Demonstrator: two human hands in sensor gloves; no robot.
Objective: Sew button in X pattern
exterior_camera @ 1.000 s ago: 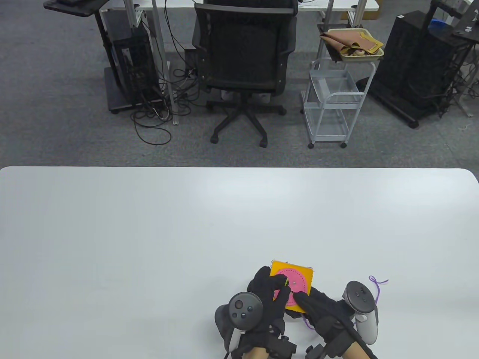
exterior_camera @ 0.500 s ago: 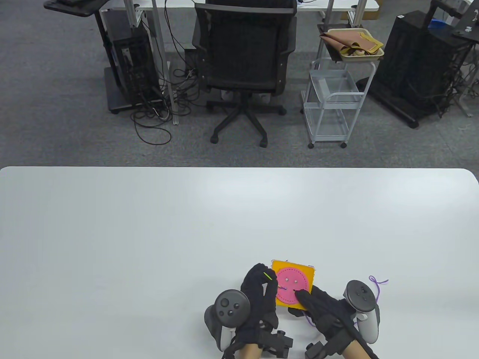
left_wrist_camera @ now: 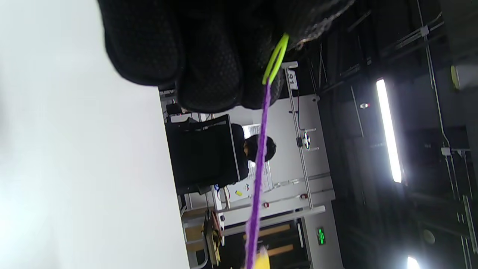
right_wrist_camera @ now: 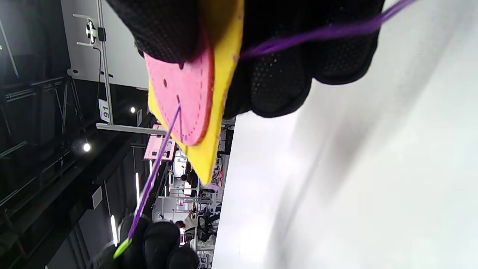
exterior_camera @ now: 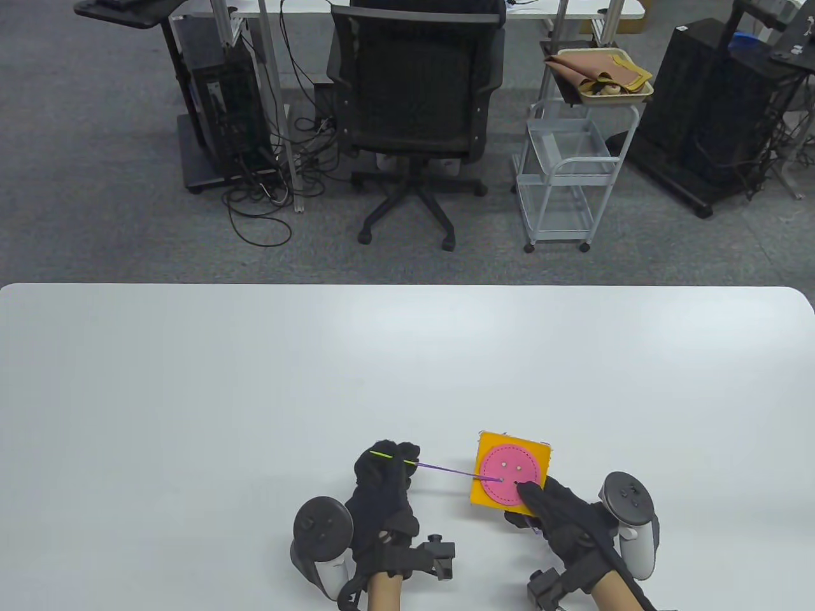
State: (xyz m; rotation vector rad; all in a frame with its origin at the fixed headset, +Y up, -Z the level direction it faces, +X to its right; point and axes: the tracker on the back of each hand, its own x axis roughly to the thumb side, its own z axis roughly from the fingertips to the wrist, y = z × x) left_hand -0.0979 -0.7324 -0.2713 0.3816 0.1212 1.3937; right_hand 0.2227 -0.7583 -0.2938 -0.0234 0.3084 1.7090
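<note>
A yellow felt square [exterior_camera: 540,451] carries a pink round button [exterior_camera: 509,480] with several holes. My right hand [exterior_camera: 547,506] holds the square at its near right corner, thumb on the pink button [right_wrist_camera: 186,97], fingers beneath the yellow felt [right_wrist_camera: 224,93]. My left hand [exterior_camera: 382,474] pinches a lime-green needle [exterior_camera: 385,455] to the left of the square. A purple thread [exterior_camera: 449,471] runs taut from the needle to a hole in the button. The needle [left_wrist_camera: 276,59] and thread [left_wrist_camera: 257,175] show in the left wrist view. Thread [right_wrist_camera: 321,33] also trails under the square.
The white table [exterior_camera: 255,394] stretches far and left of the hands. Beyond its far edge stand an office chair [exterior_camera: 414,108], a white trolley [exterior_camera: 566,172] and computer stands on the grey carpet.
My left hand has drawn the needle out of the button and moved left, pulling the purple thread taut. The right hand and the felt square have shifted slightly right.
</note>
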